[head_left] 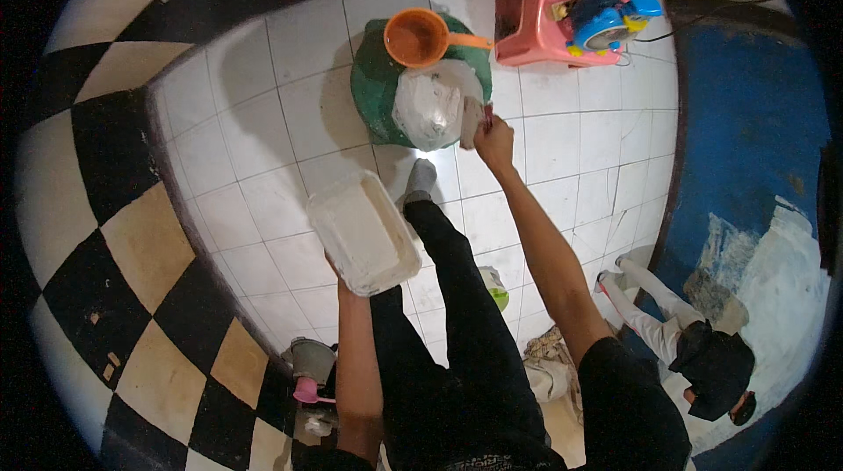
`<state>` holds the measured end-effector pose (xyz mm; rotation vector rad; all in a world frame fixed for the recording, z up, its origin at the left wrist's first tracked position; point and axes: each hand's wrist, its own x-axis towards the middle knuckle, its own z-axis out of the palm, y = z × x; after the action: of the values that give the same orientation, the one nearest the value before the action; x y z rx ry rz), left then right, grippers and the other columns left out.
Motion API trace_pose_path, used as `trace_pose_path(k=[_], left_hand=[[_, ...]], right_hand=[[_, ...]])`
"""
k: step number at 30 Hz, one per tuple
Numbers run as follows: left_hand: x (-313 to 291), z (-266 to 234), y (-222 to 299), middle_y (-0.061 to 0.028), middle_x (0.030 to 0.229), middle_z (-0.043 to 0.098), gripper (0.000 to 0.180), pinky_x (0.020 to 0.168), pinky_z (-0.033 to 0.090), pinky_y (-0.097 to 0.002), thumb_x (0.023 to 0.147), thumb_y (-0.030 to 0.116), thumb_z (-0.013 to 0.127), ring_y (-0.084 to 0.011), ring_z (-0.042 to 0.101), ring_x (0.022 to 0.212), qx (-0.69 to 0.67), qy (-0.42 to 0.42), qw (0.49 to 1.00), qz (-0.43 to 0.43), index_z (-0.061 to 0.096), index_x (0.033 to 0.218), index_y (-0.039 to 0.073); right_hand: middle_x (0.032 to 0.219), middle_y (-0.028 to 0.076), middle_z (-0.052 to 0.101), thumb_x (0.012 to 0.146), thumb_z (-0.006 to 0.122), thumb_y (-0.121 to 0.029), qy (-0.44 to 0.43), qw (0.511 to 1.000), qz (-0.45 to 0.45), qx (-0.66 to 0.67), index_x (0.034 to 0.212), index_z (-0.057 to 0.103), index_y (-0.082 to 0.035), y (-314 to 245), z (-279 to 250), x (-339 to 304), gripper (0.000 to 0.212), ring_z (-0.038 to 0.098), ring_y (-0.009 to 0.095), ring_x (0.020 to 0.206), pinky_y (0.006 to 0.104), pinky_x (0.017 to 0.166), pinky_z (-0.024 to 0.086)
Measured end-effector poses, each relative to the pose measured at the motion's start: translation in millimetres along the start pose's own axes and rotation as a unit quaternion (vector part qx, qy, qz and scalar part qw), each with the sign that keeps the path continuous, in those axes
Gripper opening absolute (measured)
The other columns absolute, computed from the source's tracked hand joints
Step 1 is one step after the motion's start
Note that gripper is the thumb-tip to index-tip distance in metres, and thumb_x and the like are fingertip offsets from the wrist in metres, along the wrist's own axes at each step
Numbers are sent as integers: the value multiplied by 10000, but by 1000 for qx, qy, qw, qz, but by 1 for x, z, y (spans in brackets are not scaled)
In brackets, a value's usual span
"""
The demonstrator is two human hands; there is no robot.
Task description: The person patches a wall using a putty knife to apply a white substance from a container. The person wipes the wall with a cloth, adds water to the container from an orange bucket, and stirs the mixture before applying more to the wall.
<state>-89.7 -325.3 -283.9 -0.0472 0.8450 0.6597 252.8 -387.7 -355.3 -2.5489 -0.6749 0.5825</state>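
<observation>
Your right hand (494,142) is reaching far, pressed up against the white sack (428,107) sitting on the green bin (373,89), so nothing is passing between them. The orange scoop (418,37) is crowding the far side of that bin, and the pink stool (544,10) with the blue toy (604,21) is blocking the far right. Your left hand (344,282) is carrying the white tray (363,231), which is filling the near-left approach. Open white floor tiles (255,120) are lying free to the left of the bin and to the right of your forearm. A doll (676,330) is lying at the near right.
</observation>
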Motion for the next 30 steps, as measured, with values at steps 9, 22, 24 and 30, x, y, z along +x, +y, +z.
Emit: trace_pose_path(k=[9,22,24,30], left_hand=[[77,-32,-37,-135,1344,495,673,914,507,-511,895,521,480,-318,552,1155,-17,14,1000,-19,356,1411,107],[110,-28,-26,-114,1186,612,496,866,540,-418,924,407,480,-272,615,1041,1,32,997,-75,523,1263,48],[117,-34,-24,-114,1189,611,499,874,534,-418,926,412,473,-274,609,1052,8,39,996,-75,525,1263,48],[127,-44,-18,-111,1202,604,510,888,524,-423,929,426,454,-277,600,1067,42,82,994,-67,516,1277,57]], right_hand=[[653,295,588,807,546,-70,45,997,-59,-23,725,581,79,18,77,70,173,614,443,610,484,548,494],[752,242,638,821,530,-109,-38,997,-16,-69,1031,654,-10,28,75,96,264,620,442,680,498,643,511],[761,238,641,803,547,-104,-16,999,5,-50,1013,663,-22,33,86,97,253,623,434,694,488,649,508],[674,212,614,779,592,-109,-4,999,30,42,833,630,25,45,96,97,150,616,362,618,409,595,471]])
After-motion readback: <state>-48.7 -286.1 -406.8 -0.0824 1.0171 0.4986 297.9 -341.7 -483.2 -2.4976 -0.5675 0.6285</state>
